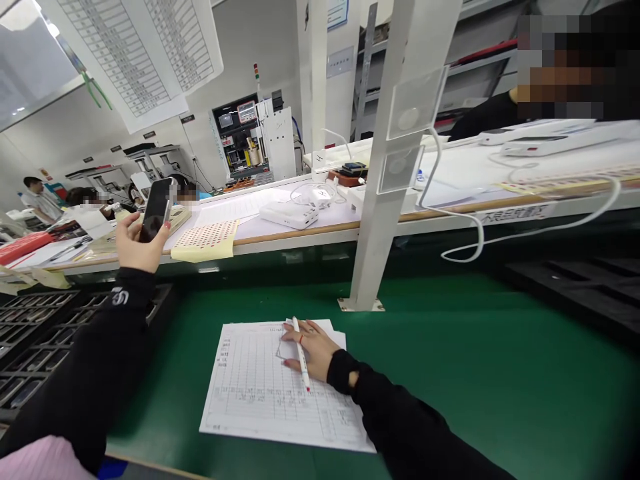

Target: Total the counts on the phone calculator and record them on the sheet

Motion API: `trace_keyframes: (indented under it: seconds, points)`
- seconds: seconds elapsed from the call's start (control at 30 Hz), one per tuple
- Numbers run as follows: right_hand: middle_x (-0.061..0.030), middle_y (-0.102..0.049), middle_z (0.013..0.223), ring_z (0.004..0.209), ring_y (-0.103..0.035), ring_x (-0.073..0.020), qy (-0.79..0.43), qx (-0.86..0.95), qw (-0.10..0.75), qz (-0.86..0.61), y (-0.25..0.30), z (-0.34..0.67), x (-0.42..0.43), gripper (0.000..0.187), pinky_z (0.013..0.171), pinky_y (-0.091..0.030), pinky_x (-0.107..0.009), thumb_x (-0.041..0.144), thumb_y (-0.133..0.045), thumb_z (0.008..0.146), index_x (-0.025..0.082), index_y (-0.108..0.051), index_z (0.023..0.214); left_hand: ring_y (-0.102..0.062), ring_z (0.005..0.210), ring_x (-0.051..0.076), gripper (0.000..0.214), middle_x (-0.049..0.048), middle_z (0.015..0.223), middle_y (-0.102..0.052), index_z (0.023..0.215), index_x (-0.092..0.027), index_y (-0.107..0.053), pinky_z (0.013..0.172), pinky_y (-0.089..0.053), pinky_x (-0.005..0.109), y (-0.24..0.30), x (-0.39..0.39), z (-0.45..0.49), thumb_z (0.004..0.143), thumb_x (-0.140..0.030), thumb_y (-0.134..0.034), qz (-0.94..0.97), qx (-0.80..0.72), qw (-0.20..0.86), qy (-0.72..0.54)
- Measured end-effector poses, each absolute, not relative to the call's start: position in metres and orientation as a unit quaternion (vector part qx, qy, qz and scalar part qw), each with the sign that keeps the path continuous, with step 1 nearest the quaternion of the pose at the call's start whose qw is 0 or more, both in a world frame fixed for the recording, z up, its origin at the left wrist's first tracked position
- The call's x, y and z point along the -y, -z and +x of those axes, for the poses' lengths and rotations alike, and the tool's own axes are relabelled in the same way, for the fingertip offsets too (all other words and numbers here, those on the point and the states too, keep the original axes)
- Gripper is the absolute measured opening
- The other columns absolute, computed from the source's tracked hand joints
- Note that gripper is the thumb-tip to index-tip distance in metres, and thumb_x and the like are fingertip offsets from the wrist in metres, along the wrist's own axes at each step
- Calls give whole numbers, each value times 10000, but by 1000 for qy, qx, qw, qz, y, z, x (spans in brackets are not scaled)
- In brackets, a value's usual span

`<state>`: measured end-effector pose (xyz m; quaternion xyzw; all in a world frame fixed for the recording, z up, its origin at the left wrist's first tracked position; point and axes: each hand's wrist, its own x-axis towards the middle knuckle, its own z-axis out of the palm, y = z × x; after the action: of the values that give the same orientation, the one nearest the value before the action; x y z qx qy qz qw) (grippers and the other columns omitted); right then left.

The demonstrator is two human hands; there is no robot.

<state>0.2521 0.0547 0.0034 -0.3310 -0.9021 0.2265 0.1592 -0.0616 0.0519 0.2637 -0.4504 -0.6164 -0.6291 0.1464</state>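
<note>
My left hand is raised to the front edge of the shelf, its fingers wrapped round a smartphone with a dark screen. The phone stands nearly upright and faces me. On the green bench top, my right hand rests palm down over a printed form with a grid and handwritten entries. A white pen with a red tip is held among its fingers, pointing towards me. Another sheet shows beneath the form at the right. Part of the form is hidden under my hand and sleeve.
A white metal post rises from the green bench. The shelf behind carries a white power-bank-like box, cables and a yellow sticker sheet. Black trays with flat devices lie at left. A person is across the shelf.
</note>
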Motion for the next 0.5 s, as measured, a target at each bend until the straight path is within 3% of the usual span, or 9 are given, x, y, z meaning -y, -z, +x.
trace_keyframes:
  seconds: [0.3, 0.5]
  points:
    - [-86, -462, 1433, 1371, -325, -334, -225, 902, 172, -326, 1, 253, -56, 539, 1142, -160, -546, 575, -596, 764, 235, -584, 1183, -635, 1005, 223, 623, 59, 1063, -656, 1156, -210, -508, 900, -490, 349, -264, -103, -52, 639, -457, -752, -453, 747, 171, 455]
    - [-92, -455, 1438, 1376, -316, -331, -224, 904, 163, -326, 0, 253, -55, 539, 1145, -155, -538, 567, -595, 769, 229, -580, 1188, -572, 1129, 302, 620, 120, 1170, -620, 1161, -200, -495, 965, -430, 421, -257, -133, -49, 659, -476, -730, -439, 814, 156, 347]
